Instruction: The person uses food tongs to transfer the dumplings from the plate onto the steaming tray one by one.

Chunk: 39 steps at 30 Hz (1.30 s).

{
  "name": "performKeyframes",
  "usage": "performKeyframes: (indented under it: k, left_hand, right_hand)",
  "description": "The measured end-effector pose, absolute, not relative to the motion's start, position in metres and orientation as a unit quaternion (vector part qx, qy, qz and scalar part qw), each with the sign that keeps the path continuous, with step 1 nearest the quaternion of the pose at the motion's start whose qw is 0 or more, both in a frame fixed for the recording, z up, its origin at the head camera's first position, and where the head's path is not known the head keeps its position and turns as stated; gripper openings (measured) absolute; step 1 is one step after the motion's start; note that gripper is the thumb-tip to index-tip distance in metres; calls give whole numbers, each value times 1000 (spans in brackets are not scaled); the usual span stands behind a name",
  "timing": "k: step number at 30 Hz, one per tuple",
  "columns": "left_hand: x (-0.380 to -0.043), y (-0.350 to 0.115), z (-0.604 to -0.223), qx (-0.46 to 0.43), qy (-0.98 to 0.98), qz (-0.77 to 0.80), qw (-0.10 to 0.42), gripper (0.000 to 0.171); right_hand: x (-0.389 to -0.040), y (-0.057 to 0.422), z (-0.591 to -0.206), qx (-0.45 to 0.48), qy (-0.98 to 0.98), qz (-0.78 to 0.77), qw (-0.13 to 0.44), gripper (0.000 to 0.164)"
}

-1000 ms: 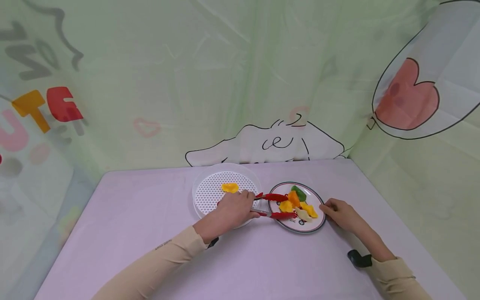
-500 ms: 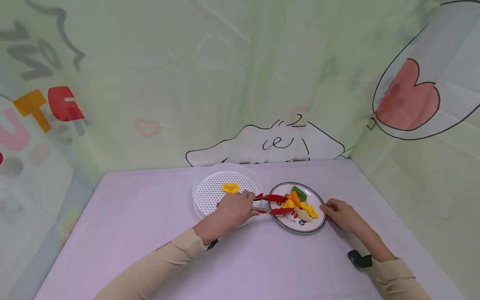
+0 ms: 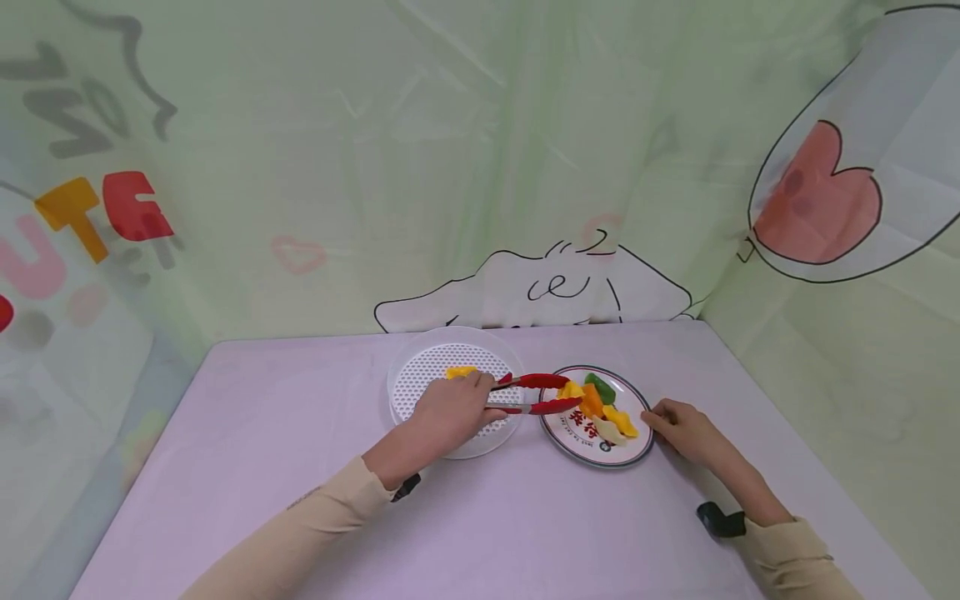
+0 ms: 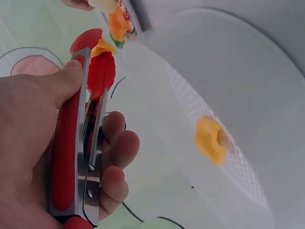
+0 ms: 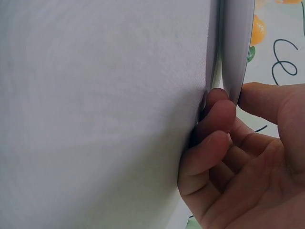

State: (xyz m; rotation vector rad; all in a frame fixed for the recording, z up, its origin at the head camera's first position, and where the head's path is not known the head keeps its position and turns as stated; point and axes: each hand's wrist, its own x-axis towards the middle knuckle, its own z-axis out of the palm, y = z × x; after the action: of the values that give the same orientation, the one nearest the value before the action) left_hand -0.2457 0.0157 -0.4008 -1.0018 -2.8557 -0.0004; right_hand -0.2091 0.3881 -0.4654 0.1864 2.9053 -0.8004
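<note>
At centre frame, the left hand [image 3: 452, 410] grips tongs [image 3: 542, 381]; right of centre, the right hand [image 3: 686, 429] pinches the plate [image 3: 573, 444].

A pale green backdrop [image 3: 322, 150] with coloured letters [image 3: 123, 207] and a red heart [image 3: 847, 212] stands behind a lilac table [image 3: 247, 417].

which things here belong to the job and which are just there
Likely in the job:
red tongs, held by the left hand
yellow piece between the tongs' tips
plate, rim pinched by the right hand
on it: green piece, orange piece, second yellow piece, pale piece
white perforated tray, third yellow piece inside

Just surroundings:
table
printed backdrop
</note>
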Motion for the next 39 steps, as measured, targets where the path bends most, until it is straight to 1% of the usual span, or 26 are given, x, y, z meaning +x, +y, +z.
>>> performKeyframes:
  k: [3, 7, 10, 16, 18, 24, 32, 39]
  left_hand:
    - [-248, 5, -397, -319, -945, -12, 63, 51]
    - [-252, -11, -392, -293, -954, -27, 57, 56]
    - [-255, -25, -389, -279, -958, -31, 63, 59]
    - [-262, -52, -386, -270, -958, -15, 92, 56]
    - [-263, -58, -387, -267, -959, 0, 91, 55]
    - [-260, -64, -391, -279, -957, 40, 67, 55]
    - [-262, -65, -399, -301, -947, 67, 93, 52]
    - [-263, -65, -402, -299, -949, 58, 85, 54]
  right_hand:
    - [-209, 388, -465, 58, 960, -266, 61, 38]
    - [-207, 387, -463, 56, 960, -267, 60, 39]
    - [-207, 388, -465, 59, 960, -267, 61, 39]
    - [-207, 388, -466, 55, 959, -269, 61, 37]
    - [-206, 387, -465, 53, 959, -271, 61, 38]
    - [-207, 387, -463, 58, 958, -272, 65, 39]
    - [-210, 390, -465, 59, 957, -274, 70, 41]
    - [-208, 388, -465, 61, 957, -275, 68, 40]
